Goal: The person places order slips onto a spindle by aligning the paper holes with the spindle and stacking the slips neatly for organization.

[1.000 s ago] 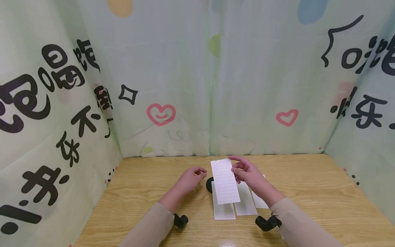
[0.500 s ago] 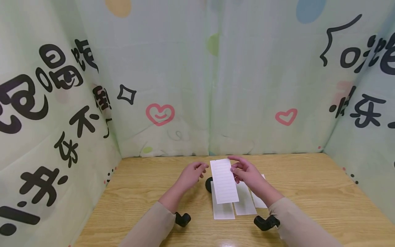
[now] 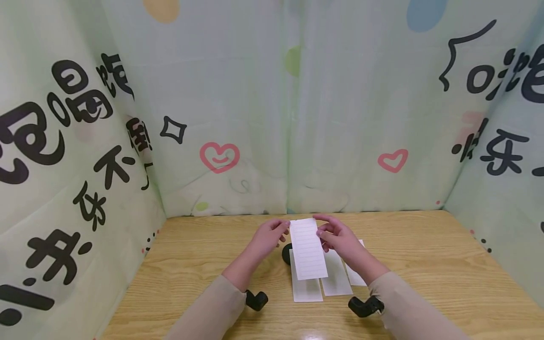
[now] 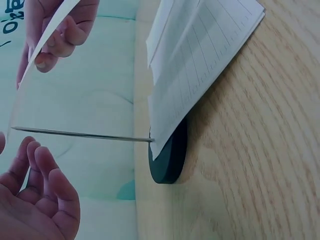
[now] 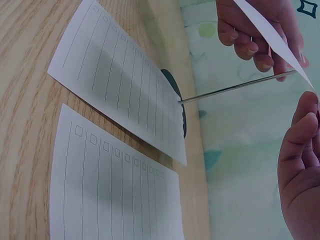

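My right hand (image 3: 340, 238) pinches the right edge of a lined paper slip (image 3: 309, 250), raised above the table. At the slip's upper left corner, my left hand (image 3: 268, 236) has its thumb and fingertips around the edge. In the left wrist view, a thin metal spike (image 4: 82, 135) rises from a round black base (image 4: 170, 162), its tip at the raised slip. Whether the tip goes through is hidden. Another lined slip (image 4: 200, 60) sits low on the spike, over the base. The left hand's fingers (image 4: 60, 190) are close beside the tip.
A second lined slip (image 5: 120, 185) lies flat on the wooden table (image 3: 204, 264), right of the spiked one. Farther right, one more white slip (image 3: 356, 276) is partly covered by my right forearm. A printed cloth (image 3: 255, 94) encloses the table's back and sides.
My left hand has moved right and slightly up, from apart to the raised slip's upper left corner. The right hand and the slip have stayed almost in place.
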`<state>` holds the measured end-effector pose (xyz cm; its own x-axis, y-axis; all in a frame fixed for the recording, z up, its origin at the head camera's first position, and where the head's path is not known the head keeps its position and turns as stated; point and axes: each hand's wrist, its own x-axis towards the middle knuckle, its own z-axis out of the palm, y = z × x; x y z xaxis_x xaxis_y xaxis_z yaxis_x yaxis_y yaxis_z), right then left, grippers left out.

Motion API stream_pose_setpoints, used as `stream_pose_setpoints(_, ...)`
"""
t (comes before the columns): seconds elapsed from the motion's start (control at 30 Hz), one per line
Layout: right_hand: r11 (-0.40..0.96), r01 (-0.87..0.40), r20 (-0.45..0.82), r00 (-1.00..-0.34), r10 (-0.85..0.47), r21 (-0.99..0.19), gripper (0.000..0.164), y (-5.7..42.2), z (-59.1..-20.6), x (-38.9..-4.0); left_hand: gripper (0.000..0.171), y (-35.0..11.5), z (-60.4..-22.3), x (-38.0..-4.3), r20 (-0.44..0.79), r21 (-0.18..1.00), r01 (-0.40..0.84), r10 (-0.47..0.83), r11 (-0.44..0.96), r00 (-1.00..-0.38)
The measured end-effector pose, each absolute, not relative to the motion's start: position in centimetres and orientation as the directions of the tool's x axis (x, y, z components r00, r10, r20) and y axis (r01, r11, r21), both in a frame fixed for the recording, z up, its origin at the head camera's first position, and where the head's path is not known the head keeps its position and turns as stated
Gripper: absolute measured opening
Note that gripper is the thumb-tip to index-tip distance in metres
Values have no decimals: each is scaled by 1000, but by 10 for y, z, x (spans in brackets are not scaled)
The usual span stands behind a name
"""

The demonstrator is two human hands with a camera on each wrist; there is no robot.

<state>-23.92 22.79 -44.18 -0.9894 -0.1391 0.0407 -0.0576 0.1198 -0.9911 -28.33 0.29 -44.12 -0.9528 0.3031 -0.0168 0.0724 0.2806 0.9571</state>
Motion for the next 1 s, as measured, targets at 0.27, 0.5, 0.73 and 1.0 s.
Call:
stream_pose_setpoints(0.27,119,-66,48,-988,-149,-991,47,226,-441,-239,31,9,-440,-284,-45,951,49,294,305,-955)
stream_pose_setpoints(0.5,131,-50,32,-990,-138,-990,47,225,-440,-238,27,11,-439,-285,-42,948,52,285,315,-958)
stream_pose_setpoints(0.73,132,-47,29,-990,-135,-990,47,223,-441,-239,25,13,-437,-286,-48,944,45,270,328,-962)
stream_pose_setpoints(1.0,151,-29,14,-995,-103,-988,44,221,-440,-240,22,15,-435,-286,-33,946,55,267,318,-963)
